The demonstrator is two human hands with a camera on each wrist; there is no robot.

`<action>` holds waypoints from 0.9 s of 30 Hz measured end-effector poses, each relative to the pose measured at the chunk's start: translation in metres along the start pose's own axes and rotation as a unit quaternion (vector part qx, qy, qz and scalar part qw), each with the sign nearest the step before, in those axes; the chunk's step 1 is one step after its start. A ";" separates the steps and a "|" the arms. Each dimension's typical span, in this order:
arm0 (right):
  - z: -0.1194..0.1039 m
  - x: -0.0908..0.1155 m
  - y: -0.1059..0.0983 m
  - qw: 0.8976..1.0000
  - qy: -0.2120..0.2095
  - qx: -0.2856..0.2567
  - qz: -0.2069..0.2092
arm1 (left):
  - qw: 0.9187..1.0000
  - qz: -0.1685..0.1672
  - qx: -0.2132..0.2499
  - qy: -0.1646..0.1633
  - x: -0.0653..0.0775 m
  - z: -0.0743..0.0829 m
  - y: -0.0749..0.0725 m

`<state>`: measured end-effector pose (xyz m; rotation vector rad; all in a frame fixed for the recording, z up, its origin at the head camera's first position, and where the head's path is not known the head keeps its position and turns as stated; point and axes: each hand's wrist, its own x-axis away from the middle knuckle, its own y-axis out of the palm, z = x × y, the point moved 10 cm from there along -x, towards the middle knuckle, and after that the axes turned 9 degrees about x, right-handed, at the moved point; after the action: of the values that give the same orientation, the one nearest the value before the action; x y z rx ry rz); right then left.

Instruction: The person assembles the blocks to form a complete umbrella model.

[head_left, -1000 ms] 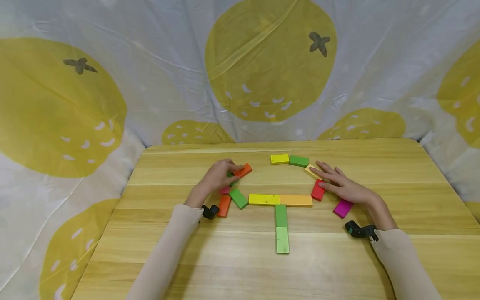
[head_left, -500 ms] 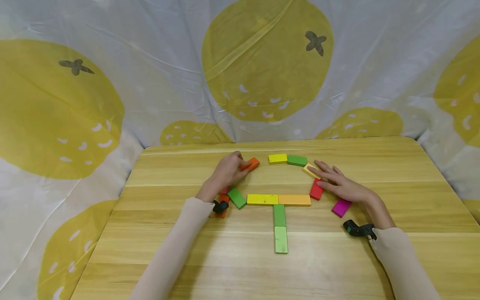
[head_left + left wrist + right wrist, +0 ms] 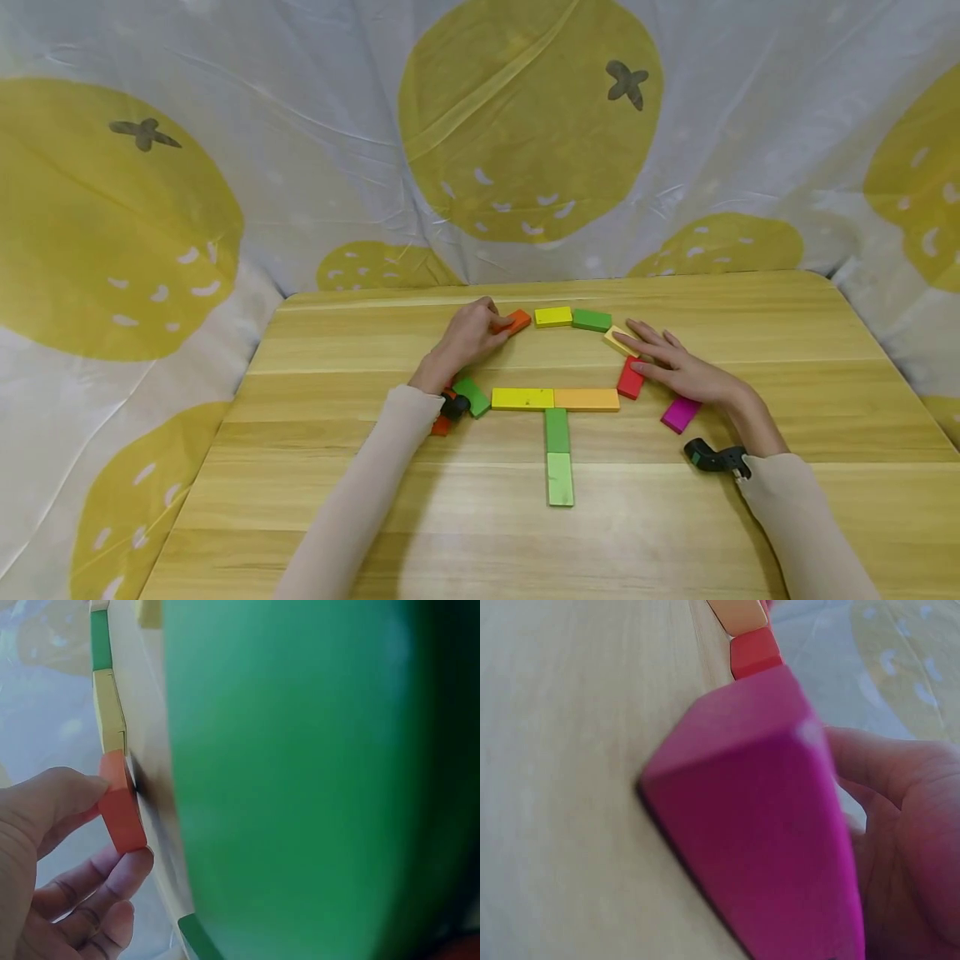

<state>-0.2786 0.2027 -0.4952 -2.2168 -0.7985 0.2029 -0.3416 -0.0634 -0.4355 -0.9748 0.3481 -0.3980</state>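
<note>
In the head view my left hand pinches an orange-red wooden block between thumb and fingers. The left wrist view shows that block's far end right at a yellow block lying flat. Beside the yellow one, a green block continues a curved line. My right hand has its fingers extended, with the tips over a pale yellow block and the thumb at a red block. A magenta block lies just below the right palm and looms large in the right wrist view.
Below the curve, a yellow block and a light orange block form a row. Two green blocks, one darker and one lighter, run down from it. Another green block and an orange one sit near the left wrist, partly hidden.
My left hand has carried the orange-red block right and away from me, up to the yellow block. The right hand has kept its place over the blocks.
</note>
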 end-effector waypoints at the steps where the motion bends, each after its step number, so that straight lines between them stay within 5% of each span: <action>1: 0.000 0.000 0.000 1.000 0.000 -0.001 0.000 | 1.000 0.002 0.003 -0.001 0.000 -0.001 0.000; 18: 0.001 0.000 0.000 1.000 0.005 -0.004 0.002 | 0.998 -0.009 0.052 -0.024 -0.001 -0.009 0.006; 27: 0.000 0.000 0.000 1.000 0.002 -0.002 0.001 | 0.998 -0.022 0.052 -0.009 -0.001 -0.003 0.006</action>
<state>-0.2788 0.2028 -0.4953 -2.2219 -0.7945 0.1968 -0.3431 -0.0621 -0.4416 -0.8852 0.2884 -0.4429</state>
